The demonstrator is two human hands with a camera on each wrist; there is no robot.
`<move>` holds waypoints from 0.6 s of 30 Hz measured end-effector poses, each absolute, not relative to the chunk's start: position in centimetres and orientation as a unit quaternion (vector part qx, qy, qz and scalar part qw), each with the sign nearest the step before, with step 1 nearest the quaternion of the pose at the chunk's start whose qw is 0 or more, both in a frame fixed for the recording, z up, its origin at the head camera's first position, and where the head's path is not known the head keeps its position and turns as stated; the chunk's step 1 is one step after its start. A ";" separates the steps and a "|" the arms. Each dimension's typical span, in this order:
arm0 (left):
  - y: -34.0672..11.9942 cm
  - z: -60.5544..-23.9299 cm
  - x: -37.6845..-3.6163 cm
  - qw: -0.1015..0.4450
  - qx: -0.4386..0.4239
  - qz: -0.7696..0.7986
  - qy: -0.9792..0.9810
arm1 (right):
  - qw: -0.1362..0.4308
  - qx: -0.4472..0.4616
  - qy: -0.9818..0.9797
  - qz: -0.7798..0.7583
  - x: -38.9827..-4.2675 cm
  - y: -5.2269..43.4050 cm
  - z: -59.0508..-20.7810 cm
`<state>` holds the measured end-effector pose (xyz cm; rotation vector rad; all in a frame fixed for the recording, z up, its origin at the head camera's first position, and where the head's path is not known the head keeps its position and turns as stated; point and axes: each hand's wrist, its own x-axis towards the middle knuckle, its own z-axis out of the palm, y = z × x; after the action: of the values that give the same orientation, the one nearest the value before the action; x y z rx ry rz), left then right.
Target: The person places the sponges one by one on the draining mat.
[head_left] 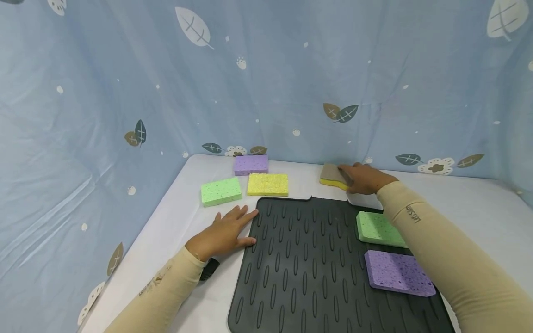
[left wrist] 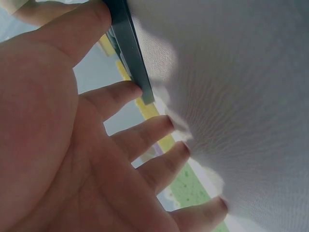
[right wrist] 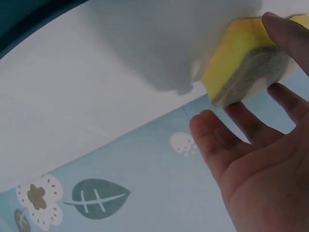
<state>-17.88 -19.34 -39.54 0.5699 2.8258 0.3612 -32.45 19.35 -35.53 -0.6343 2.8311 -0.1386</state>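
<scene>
Near the back of the white table, my right hand (head_left: pixel 366 179) grips the right end of a yellow sponge with a grey scouring side (head_left: pixel 332 175). The grey side faces up. In the right wrist view the thumb is on one side of that sponge (right wrist: pixel 231 53) and fingertips touch the other. My left hand (head_left: pixel 225 235) lies with fingers spread at the left edge of the black ridged mat (head_left: pixel 287 263). Its thumb and index fingertip touch the mat's rim (left wrist: pixel 133 53), and the other fingertips rest on the white cloth.
A green sponge (head_left: pixel 381 228) and a purple sponge (head_left: pixel 397 273) lie on the mat's right side, partly under my right forearm. Behind the mat's left corner are another purple sponge (head_left: pixel 251 165), a yellow one (head_left: pixel 268 184) and a green one (head_left: pixel 221 191). A blue leaf-patterned curtain (head_left: pixel 266 83) hangs behind.
</scene>
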 end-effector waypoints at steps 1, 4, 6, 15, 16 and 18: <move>-19.3 -39.5 -17.9 0.118 0.194 0.123 0.966 | 0.117 -0.216 0.968 -0.050 -32.5 19.4 -35.5; -19.4 -39.5 -17.9 0.115 0.195 0.122 0.966 | 0.117 -0.214 0.968 -0.060 -32.4 19.3 -35.5; -19.3 -39.4 -17.9 0.114 0.194 0.121 0.967 | 0.117 -0.213 0.968 -0.065 -32.4 19.3 -35.6; -19.3 -39.4 -17.8 0.118 0.187 0.127 0.967 | 0.117 -0.216 0.967 -0.068 -32.4 19.6 -35.6; -19.3 -39.4 -17.8 0.118 0.187 0.128 0.967 | 0.116 -0.216 0.967 -0.068 -32.4 19.6 -35.6; -19.3 -39.3 -17.8 0.118 0.186 0.129 0.967 | 0.109 -0.222 0.967 -0.069 -32.3 19.7 -35.6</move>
<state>-17.80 -19.28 -39.31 0.5430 2.8284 0.3767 -32.31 19.74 -35.56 -0.6522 2.8416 -0.2018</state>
